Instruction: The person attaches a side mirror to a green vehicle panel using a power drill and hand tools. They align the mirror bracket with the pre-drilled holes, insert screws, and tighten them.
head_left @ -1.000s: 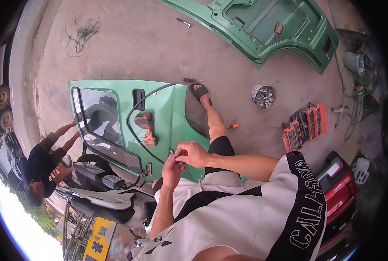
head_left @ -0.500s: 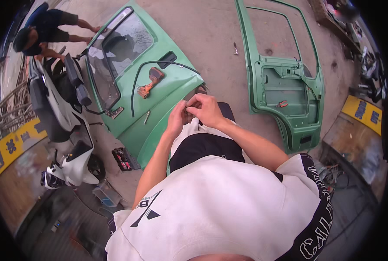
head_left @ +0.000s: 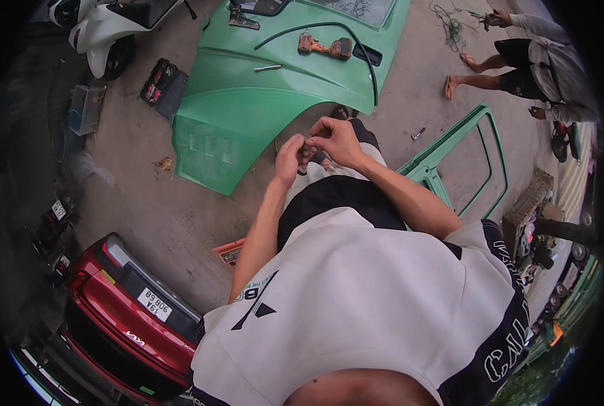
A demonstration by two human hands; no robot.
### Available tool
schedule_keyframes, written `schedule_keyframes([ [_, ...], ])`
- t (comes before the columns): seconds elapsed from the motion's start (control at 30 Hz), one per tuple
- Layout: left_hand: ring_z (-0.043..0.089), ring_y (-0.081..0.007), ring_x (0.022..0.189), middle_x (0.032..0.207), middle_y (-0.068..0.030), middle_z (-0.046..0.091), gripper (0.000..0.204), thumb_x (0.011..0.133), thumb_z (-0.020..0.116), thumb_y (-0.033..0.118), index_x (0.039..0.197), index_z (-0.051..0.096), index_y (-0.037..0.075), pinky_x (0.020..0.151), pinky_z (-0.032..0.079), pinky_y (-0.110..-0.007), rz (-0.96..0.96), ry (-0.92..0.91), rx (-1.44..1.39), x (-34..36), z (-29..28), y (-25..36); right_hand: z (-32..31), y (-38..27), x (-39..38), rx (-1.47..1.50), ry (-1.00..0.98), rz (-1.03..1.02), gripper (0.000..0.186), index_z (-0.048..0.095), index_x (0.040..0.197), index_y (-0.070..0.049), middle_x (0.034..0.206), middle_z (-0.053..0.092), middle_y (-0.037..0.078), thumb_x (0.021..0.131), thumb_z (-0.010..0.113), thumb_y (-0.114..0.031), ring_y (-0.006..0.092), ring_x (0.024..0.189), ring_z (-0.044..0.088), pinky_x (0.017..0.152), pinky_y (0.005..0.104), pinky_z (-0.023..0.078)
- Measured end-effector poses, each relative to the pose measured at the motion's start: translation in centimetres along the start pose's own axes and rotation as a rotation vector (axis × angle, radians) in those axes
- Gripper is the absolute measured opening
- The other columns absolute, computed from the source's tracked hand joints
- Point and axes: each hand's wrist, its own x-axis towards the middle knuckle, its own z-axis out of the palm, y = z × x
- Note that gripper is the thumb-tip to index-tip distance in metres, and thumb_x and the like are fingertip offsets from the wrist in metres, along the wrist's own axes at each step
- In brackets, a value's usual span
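My left hand [head_left: 289, 157] and my right hand [head_left: 334, 138] meet in front of my chest, fingers pinched together around a small dark item [head_left: 309, 145] too small to identify. Below and beyond them lies a green vehicle door [head_left: 248, 101] flat on the concrete. On that door rest an orange cordless drill [head_left: 324, 47], a black rubber seal strip [head_left: 329, 28] and a small metal handle [head_left: 267, 68]. I wear a white and black shirt and dark shorts.
A second green door frame [head_left: 475, 155] lies to my right. A person [head_left: 539, 64] crouches at upper right. A red car's rear [head_left: 122, 304] sits lower left, an orange tray [head_left: 229, 252] by it, a black tool case [head_left: 161, 84] and a white scooter [head_left: 109, 30] upper left.
The view has swung round as my head turned; the door and the crouching person shifted across the picture. My hands stayed together at my chest, still working the small item.
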Motion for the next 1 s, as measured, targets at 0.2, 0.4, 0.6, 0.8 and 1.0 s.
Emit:
schedule_keyframes([
  [0.2,0.045,-0.0113,0.063,0.075,0.0027,0.047,0.029,0.11,0.044,0.033,0.097,0.057,0.011,0.057,0.033,-0.028,0.035,0.162,-0.469,-3.5,-4.8,-1.3,5.2,-4.1,2.5,0.039,-0.394,-0.166,0.018,0.07,0.092,0.006,0.083,0.075,0.017,0.08,0.08,-0.003,0.0232,0.072,0.074,0.07,0.0359,0.058],
  [0.4,0.059,-0.016,0.082,0.088,-0.0037,0.063,0.024,0.108,0.05,0.024,0.097,0.061,0.007,0.074,0.05,-0.032,0.123,0.231,-0.763,-1.4,-6.2,2.4,6.0,-5.8,5.6,0.122,-0.262,-0.027,0.02,0.068,0.097,0.005,0.083,0.076,0.013,0.088,0.08,-0.008,0.0143,0.074,0.072,0.068,0.0309,0.057],
  [0.6,0.06,-0.023,0.093,0.094,-0.008,0.063,0.019,0.104,0.052,0.018,0.099,0.062,0.003,0.091,0.051,-0.038,0.177,-0.012,-0.804,3.5,-5.9,8.2,3.0,-7.9,7.9,0.047,-0.039,-0.096,0.02,0.069,0.091,0.002,0.079,0.071,0.012,0.082,0.083,-0.01,0.0198,0.068,0.068,0.064,0.034,0.053],
  [0.8,0.058,-0.0241,0.101,0.098,-0.0101,0.062,0.014,0.097,0.051,0.013,0.099,0.06,0.002,0.095,0.048,-0.039,0.096,-0.357,-0.712,9.0,-6.6,12.0,3.0,-8.0,9.2,0.039,0.119,-0.073,0.019,0.067,0.086,0.0,0.075,0.066,0.011,0.078,0.083,-0.006,0.0204,0.062,0.061,0.059,0.033,0.049],
  [1.0,0.06,-0.023,0.103,0.108,-0.011,0.063,0.025,0.097,0.049,0.012,0.113,0.062,-0.002,0.094,0.049,-0.039,-0.118,-0.439,-0.331,10.9,-6.0,15.3,3.6,-9.2,7.9,0.172,0.4,0.137,0.021,0.07,0.092,0.002,0.074,0.071,0.008,0.085,0.083,-0.014,0.0131,0.064,0.063,0.06,0.0311,0.05],
])
